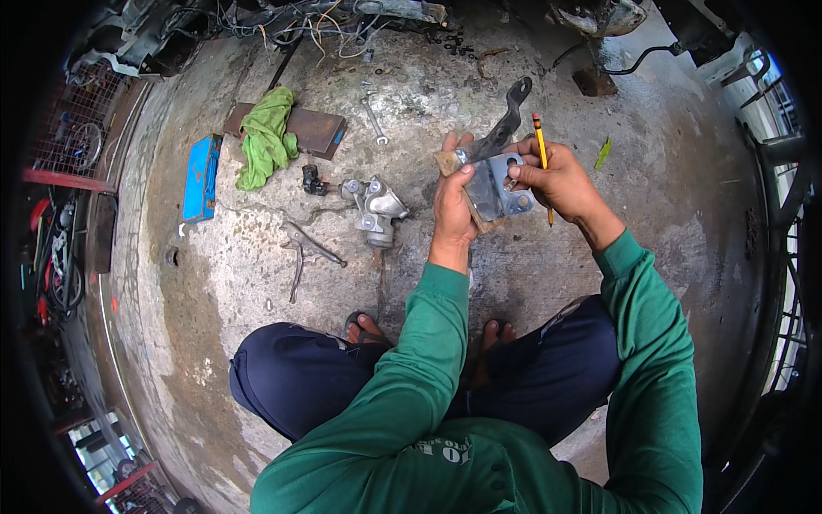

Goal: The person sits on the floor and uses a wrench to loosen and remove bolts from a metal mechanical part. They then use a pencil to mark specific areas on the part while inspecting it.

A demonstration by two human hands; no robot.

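My left hand [453, 208] is closed around a metal bracket [486, 190], with a brown flat piece [490, 226], cardboard or thin wood, under it. From the bracket's top a dark bent lever [507, 122] sticks up, with a hole at its end. A yellow pencil [541, 146] is tucked between the fingers of my right hand [562, 182], eraser end up. The thumb and fingertips of that hand pinch at the holed plate on the bracket's right side. Whether they also hold a small part there, I cannot tell.
On the concrete to the left lie a silver metal housing [377, 210], pliers [313, 248], a wrench [375, 120], a green rag [267, 141] on a brown board [318, 131], and a blue case [201, 178]. Loose wires [321, 26] hang at the far edge.
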